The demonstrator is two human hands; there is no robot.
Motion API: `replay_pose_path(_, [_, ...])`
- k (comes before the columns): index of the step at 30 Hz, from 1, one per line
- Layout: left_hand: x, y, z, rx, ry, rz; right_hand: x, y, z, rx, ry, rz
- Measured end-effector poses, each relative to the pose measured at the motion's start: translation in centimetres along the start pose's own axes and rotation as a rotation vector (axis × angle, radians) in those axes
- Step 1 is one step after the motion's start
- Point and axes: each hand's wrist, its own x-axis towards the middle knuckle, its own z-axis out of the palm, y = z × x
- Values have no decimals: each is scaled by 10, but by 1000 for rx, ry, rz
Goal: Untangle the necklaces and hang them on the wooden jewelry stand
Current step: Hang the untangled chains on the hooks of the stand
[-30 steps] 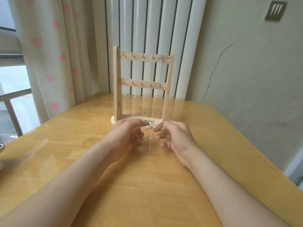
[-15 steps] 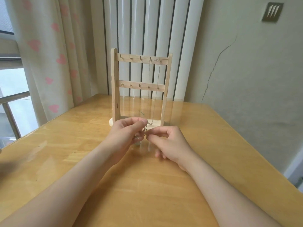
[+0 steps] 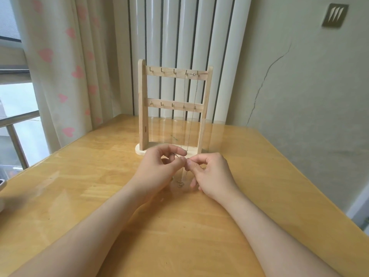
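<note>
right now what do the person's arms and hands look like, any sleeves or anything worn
No sleeves show: the left arm and the right arm are bare up to the frame edge. The left hand and right hand wear no gloves, and neither wrist carries a watch or bracelet. Whether a finger bears a ring is too small to tell.

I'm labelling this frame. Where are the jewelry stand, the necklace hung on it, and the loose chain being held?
jewelry stand (image 3: 143,116): head view, left upright post.
hung necklace (image 3: 196,92): head view, right strand below top rail.
loose chain (image 3: 181,184): head view, its dangling lower end.
</note>
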Motion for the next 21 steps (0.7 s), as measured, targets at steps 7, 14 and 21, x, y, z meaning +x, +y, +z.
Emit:
replay_pose_path(7, [3, -3, -3, 95, 65, 77, 4, 2, 3, 35, -56, 10])
replay_pose_path(14, [2, -1, -3, 164, 82, 189, 2, -1, 1, -47, -49, -11])
replay_pose_path(21, [1, 0, 0, 424, 192, 250, 2, -3, 2, -12, -56, -6])
